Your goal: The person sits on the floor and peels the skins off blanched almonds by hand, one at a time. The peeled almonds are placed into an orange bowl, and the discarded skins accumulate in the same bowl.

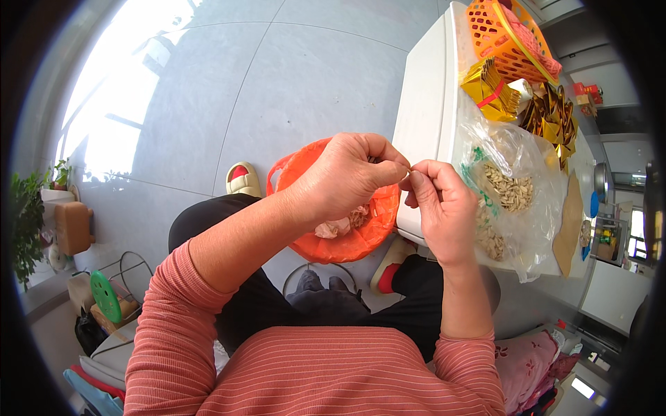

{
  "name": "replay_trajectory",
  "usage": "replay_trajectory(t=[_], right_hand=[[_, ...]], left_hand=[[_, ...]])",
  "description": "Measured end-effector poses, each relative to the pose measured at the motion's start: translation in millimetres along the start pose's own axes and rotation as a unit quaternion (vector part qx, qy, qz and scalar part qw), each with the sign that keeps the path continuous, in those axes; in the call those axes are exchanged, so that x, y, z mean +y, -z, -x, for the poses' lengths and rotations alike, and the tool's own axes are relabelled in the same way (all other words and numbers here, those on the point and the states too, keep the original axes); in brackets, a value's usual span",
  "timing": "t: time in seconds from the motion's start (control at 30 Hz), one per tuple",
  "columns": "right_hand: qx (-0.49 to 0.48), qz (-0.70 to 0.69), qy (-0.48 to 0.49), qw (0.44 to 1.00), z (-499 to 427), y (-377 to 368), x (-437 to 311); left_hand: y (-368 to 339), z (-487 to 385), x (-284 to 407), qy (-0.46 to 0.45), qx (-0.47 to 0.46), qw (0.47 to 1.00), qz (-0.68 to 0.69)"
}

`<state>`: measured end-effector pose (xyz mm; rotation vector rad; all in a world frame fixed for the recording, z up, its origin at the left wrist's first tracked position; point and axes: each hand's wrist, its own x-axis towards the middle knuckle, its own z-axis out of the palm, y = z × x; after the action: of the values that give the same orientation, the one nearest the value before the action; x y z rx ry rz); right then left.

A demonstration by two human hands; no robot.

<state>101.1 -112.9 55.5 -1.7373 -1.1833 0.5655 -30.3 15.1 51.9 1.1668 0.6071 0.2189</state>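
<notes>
My left hand and my right hand meet fingertip to fingertip. Pinched between them is a tiny pale seed, mostly covered by the fingers. Below my left hand stands a bin lined with an orange-red plastic bag. Crumpled tissue and husks lie inside it, partly hidden by my left hand. To the right of my right hand, a clear plastic bag lies spread on a white surface, with a heap of pale seeds in it.
Golden folded paper and an orange perforated basket stand at the far end of the white surface. A piece of brown cardboard lies beyond the bag. Potted plants and a green disc-shaped object are at the left.
</notes>
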Motion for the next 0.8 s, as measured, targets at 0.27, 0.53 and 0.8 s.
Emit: replay_trajectory(t=[0.27, 0.53, 0.8], right_hand=[[0.0, -0.005, -0.03, 1.0, 0, 1, 0], [0.035, 0.091, 0.095, 0.991, 2, -6, 10], [-0.017, -0.066, 0.113, 0.991, 16, 19, -34]], left_hand=[[-4, 0, 1, 0.01, 0.015, 0.999, -0.033], [-6, -2, -2, 0.023, 0.032, 0.999, -0.031], [6, -5, -10, 0.072, -0.034, 0.983, 0.164]])
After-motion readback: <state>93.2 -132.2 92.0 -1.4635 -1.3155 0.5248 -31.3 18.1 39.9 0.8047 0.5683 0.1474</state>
